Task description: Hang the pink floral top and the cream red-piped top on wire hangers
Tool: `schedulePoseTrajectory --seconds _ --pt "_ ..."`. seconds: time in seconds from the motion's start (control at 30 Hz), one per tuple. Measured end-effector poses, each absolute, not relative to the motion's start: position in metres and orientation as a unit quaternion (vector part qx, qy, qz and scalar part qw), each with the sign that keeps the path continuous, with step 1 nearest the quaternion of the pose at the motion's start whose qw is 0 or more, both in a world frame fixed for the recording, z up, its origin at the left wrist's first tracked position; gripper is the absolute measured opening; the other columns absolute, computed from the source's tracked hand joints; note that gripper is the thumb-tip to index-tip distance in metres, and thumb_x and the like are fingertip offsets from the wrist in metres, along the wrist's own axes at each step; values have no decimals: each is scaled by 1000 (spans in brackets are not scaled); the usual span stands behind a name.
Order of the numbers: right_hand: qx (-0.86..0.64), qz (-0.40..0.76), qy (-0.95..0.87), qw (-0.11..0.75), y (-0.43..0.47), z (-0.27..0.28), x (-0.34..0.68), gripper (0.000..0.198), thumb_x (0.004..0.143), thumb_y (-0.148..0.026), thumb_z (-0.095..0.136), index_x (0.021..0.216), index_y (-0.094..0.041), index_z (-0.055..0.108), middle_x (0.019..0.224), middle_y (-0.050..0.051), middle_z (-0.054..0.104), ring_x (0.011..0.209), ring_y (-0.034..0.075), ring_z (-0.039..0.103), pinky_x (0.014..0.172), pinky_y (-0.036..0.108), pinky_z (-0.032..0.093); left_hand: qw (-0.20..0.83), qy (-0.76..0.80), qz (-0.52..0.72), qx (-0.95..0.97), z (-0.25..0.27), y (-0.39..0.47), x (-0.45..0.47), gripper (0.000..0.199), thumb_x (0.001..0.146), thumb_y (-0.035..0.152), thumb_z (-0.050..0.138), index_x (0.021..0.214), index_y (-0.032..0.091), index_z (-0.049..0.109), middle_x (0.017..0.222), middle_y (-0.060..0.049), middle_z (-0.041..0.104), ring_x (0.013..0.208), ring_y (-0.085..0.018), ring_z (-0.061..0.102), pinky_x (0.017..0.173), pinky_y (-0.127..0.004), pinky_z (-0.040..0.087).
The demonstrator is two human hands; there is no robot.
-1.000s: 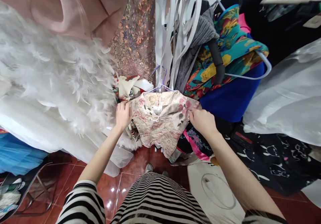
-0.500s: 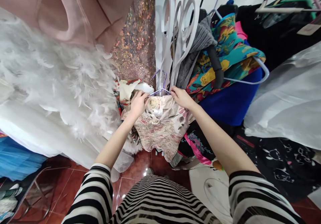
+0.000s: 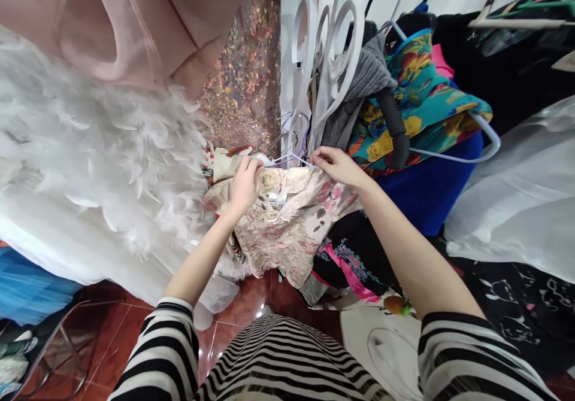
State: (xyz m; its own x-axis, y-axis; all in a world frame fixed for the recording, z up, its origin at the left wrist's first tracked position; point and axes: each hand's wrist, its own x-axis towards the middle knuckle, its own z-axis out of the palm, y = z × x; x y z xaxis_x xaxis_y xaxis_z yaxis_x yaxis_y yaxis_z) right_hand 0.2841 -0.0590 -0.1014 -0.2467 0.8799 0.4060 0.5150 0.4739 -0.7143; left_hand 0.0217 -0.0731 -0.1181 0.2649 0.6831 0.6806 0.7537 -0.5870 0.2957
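Note:
A cream floral blouse (image 3: 278, 233) with pink flowers hangs in front of me, its neckline spread over a thin purple hanger (image 3: 283, 160). At its left shoulder my left hand (image 3: 246, 184) is closed on the blouse and the hanger's arm; the fingertips are partly hidden. My right hand (image 3: 338, 166) pinches the cloth at the other shoulder, thumb and fingers together near the hanger's right end. The hook of the hanger overlaps other hooks at the white metal rack (image 3: 302, 90). A white label (image 3: 277, 198) shows inside the neckline.
White feathered cloth (image 3: 135, 167) and a pink garment (image 3: 179, 24) fill the left, beside a sequined one (image 3: 247, 72). At right hang a teal floral garment (image 3: 413, 102), a blue one (image 3: 417, 203) and black clothes. Red tiles (image 3: 251, 299) lie below.
The blouse's neckline has widened; my right hand has shifted right and my left hand slightly left. The view has turned a little, so the clothes at right sit further right.

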Motion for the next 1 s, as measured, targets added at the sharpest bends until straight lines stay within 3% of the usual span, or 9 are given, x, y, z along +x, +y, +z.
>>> schedulePoseTrajectory --seconds 0.2,0.47,0.87,1.0 --pt "-442 145 -770 437 -74 -99 288 7 82 -22 51 81 -22 57 71 2 60 66 17 55 67 30 47 52 -384 -459 -799 -119 -71 17 18 100 22 42 92 21 58 95 -6 59 85 -17 60 77 -28 49" --pt "-489 -67 -761 422 -103 -93 271 34 90 -17 43 114 -22 67 91 9 64 81 24 63 75 38 51 66 -349 -486 -799 -119 -68 17 16 99 21 44 89 22 56 90 -4 58 83 -16 60 79 -30 50" --pt "-567 -121 -755 307 -135 -75 284 48 91 -15 40 133 -24 63 95 10 65 76 23 64 62 32 50 51 -336 -497 -798 -116 -72 20 15 99 21 46 88 22 56 89 -3 57 83 -16 60 78 -29 51" --pt "-555 -124 -765 301 -133 -71 292 47 92 -17 41 133 -25 63 92 9 65 79 23 64 67 33 50 63 -337 -503 -794 -115 -72 16 15 100 24 46 91 22 57 89 -2 56 84 -16 60 81 -31 52"
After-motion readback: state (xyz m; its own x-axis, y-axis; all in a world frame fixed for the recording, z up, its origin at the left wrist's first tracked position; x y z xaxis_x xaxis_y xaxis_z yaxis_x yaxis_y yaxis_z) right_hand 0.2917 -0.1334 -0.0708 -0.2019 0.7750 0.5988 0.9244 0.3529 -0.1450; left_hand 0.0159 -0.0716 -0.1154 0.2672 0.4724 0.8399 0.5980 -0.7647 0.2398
